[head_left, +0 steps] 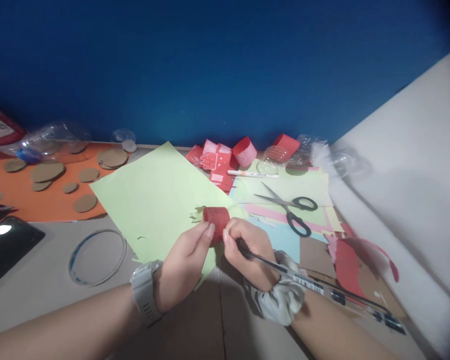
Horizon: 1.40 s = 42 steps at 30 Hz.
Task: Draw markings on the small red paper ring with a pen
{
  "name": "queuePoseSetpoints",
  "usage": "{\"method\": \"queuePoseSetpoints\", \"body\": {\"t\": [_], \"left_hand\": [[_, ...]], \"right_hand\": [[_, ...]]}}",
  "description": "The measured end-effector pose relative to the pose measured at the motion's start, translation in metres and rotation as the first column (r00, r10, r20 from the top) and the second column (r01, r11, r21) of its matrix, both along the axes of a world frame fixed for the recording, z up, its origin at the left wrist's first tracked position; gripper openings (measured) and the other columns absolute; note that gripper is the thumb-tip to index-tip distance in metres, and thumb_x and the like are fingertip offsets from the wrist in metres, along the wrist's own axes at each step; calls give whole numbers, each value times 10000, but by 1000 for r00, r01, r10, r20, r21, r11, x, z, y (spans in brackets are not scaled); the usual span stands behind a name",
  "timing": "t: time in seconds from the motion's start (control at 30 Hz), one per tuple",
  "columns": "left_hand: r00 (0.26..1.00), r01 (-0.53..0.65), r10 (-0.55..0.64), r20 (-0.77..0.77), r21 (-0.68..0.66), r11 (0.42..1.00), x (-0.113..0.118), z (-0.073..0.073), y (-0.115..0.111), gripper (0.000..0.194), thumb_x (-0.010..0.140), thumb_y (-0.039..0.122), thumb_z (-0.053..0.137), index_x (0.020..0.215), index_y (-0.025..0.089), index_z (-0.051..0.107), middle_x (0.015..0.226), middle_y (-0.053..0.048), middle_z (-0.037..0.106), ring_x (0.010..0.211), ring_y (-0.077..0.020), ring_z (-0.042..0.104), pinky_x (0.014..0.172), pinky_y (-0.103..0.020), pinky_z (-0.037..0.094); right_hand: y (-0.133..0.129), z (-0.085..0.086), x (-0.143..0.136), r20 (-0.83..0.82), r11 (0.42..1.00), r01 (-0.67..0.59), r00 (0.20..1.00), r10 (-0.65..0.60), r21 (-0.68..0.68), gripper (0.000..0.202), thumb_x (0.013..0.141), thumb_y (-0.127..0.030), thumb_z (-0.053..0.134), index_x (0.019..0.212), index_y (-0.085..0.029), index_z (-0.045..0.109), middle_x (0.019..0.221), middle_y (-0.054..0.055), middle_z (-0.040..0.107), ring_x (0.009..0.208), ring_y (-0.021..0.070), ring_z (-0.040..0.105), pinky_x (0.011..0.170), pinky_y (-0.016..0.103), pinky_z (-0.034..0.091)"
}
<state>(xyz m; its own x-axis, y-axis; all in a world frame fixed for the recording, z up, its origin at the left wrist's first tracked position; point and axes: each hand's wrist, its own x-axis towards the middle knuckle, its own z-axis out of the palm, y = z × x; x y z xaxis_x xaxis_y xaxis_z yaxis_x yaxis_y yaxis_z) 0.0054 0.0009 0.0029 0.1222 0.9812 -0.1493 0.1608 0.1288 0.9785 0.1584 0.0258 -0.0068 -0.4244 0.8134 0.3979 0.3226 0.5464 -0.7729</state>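
Note:
My left hand (pixel 189 260), with a grey watch (pixel 145 290) on its wrist, is closed on a small red paper roll (pixel 216 218), thumb pressed on its near side. My right hand (pixel 249 250), with a grey scrunchie (pixel 281 295) on the wrist, grips a pen (pixel 285 270) with a barcode on its clear barrel. The pen's long rear part slants away to the lower right. Its tip is hidden by my fingers near the roll, so I cannot tell whether it touches. Under both hands lies a light green sheet (pixel 150 200), with cut green scraps (pixel 198 214) beside the roll.
Black-handled scissors (pixel 285 205) lie open on stacked coloured paper at right, near a white marker (pixel 253 174). Red paper pieces (pixel 217 162) sit behind. At left are cardboard discs (pixel 48 171) on an orange sheet (pixel 60 205), a tape ring (pixel 97 257) and a phone (pixel 13 245).

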Motion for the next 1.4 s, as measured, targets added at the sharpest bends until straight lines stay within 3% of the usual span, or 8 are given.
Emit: {"method": "queuePoseSetpoints", "body": {"t": [0.1, 0.2, 0.37, 0.47, 0.67, 0.93, 1.1, 1.4], "left_hand": [[1000, -7, 7, 14, 9, 1000, 0, -2, 0, 300, 981, 336, 410, 746, 194, 530, 758, -11, 591, 765, -171, 537, 814, -278, 454], [998, -46, 45, 37, 19, 999, 0, -2, -3, 297, 982, 345, 423, 776, 192, 570, 775, -17, 628, 804, -183, 565, 810, -273, 462], [983, -27, 15, 183, 63, 998, 1, 3, -4, 247, 995, 324, 437, 987, 188, 642, 1012, -43, 709, 973, -187, 609, 948, -268, 440], [977, 5, -25, 214, 94, 996, 1, 3, -2, 233, 1002, 317, 436, 1042, 191, 627, 1051, -41, 698, 1008, -180, 603, 974, -261, 422], [998, -44, 40, 46, 97, 994, -2, -1, -4, 317, 994, 352, 438, 739, 192, 540, 727, 13, 580, 712, -146, 521, 715, -234, 439], [991, 56, -62, 121, 59, 997, 0, 2, -5, 248, 1002, 332, 425, 877, 188, 583, 857, -9, 639, 820, -159, 553, 805, -246, 444], [999, 3, -7, 48, 69, 998, -2, 0, -4, 291, 995, 346, 436, 797, 185, 576, 768, 1, 615, 748, -157, 540, 731, -243, 443], [999, 17, -21, 44, 84, 996, -1, 4, -3, 281, 992, 335, 429, 820, 184, 592, 803, -10, 653, 781, -170, 575, 755, -252, 458]], "right_hand": [[0, 0, 0, -10, 1000, -2, 1000, 2, -8, 259, 865, -106, 528, 698, -219, 365, 647, -47, 464, 564, 96, 430, 537, 241, 350], [-2, 0, -1, -149, 1000, 20, 989, -21, -7, 249, 859, -80, 516, 713, -224, 375, 645, -46, 464, 549, 99, 427, 519, 241, 348], [-5, 3, -2, -327, 992, 30, 945, 10, 119, 235, 817, -14, 488, 750, -228, 417, 663, -39, 472, 541, 102, 446, 520, 249, 372], [-6, 6, -3, -321, 988, 3, 946, 47, 156, 236, 804, -5, 484, 751, -228, 429, 650, -38, 457, 527, 102, 442, 504, 248, 372], [-6, 5, -3, -285, 985, -6, 957, 56, 173, 241, 791, -7, 503, 750, -230, 422, 650, -37, 473, 539, 101, 452, 490, 235, 358], [-6, 6, -5, -307, 992, 62, 952, -24, 113, 243, 816, -22, 492, 731, -232, 403, 635, -32, 484, 507, 102, 441, 475, 248, 358], [-7, 8, -4, -294, 990, 22, 956, 20, 137, 233, 815, -35, 492, 743, -240, 407, 638, -32, 483, 509, 107, 437, 472, 247, 360], [-6, 9, -4, -305, 991, 10, 952, 31, 132, 244, 797, -18, 501, 746, -238, 410, 647, -38, 481, 519, 102, 432, 492, 242, 360]]}}
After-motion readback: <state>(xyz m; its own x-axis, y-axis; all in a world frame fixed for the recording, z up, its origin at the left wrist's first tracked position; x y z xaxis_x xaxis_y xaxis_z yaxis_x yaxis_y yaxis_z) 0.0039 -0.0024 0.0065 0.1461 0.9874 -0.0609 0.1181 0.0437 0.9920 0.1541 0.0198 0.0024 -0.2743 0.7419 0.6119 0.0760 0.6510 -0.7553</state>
